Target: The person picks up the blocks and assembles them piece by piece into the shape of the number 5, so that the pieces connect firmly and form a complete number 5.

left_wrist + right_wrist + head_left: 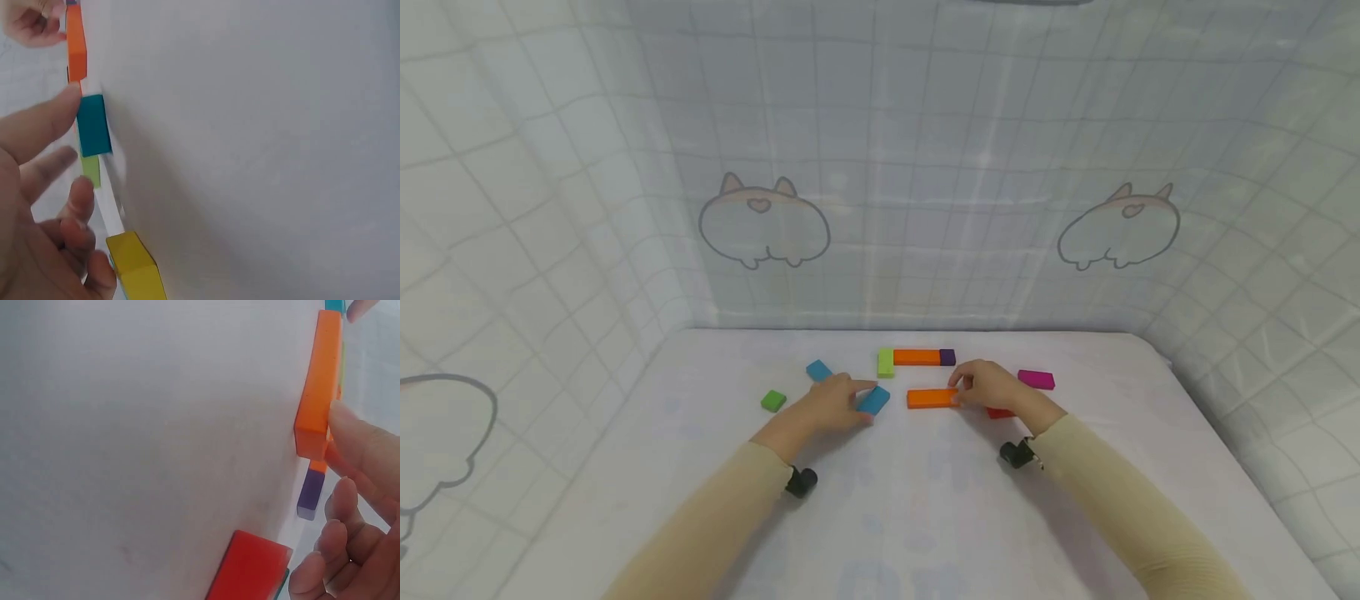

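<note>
My left hand [831,404] is around a blue block [873,401], thumb at its near side and index finger at its far side. In the left wrist view these two fingers are spread and nearly straight, with the thumb tip right at the corner of the block. A long orange block [931,398] lies to the right. My right hand [992,387] pinches its right end between thumb and index finger, the other fingers curled loosely. Beneath the right hand is a red block [253,565], partly hidden in the head view. Near my left fingers sits a yellow block [136,265].
Behind the hands, a light green block [886,363], another orange block [916,357] and a purple block [947,357] form a joined row. A magenta block [1036,380] lies right; a second blue block [819,371] and a green block [773,401] lie left. A curtain [880,167] hangs behind.
</note>
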`<state>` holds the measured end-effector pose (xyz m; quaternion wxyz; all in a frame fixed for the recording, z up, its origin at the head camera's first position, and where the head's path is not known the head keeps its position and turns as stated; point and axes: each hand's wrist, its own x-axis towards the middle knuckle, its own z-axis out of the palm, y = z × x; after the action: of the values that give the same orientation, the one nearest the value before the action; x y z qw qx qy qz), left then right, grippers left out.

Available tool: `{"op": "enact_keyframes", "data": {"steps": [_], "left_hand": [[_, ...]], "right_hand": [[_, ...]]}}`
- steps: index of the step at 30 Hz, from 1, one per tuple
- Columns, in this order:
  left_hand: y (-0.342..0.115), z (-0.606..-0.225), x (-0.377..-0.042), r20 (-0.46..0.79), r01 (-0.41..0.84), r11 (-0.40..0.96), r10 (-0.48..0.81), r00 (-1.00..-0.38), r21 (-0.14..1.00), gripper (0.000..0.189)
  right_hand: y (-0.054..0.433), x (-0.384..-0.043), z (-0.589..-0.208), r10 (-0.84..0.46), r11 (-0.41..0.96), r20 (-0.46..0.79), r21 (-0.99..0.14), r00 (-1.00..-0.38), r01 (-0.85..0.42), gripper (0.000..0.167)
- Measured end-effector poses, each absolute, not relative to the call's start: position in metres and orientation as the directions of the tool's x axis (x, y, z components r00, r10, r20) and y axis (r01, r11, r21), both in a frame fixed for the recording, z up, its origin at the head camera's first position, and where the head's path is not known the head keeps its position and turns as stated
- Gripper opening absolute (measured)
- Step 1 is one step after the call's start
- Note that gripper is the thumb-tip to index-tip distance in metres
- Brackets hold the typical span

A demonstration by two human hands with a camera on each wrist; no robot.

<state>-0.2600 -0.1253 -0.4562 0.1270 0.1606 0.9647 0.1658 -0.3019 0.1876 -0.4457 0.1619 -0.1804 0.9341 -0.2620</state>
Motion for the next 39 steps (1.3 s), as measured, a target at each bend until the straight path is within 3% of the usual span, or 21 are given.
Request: {"op": "enact_keyframes", "data": {"steps": [9, 27, 39], "left_hand": [[-0.119, -0.45, -0.266, -0.224, 0.228, 0.873, 0.349, -0.91, 0.432, 0.066], [-0.084, -0.457, -0.266, -0.137, 0.155, 0.948, 0.199, -0.97, 0.278, 0.069], [-0.095, -0.454, -0.265, -0.147, 0.18, 0.958, 0.216, -0.965, 0.224, 0.059]], "right_hand": [[0.187, -0.302, -0.442, -0.431, 0.791, -0.21, -0.556, -0.878, -0.255, 0.016], [0.178, -0.304, -0.444, -0.465, 0.773, -0.199, -0.567, -0.863, -0.286, 0.015], [0.185, -0.302, -0.449, -0.439, 0.792, -0.211, -0.549, -0.873, -0.266, 0.017]]}}
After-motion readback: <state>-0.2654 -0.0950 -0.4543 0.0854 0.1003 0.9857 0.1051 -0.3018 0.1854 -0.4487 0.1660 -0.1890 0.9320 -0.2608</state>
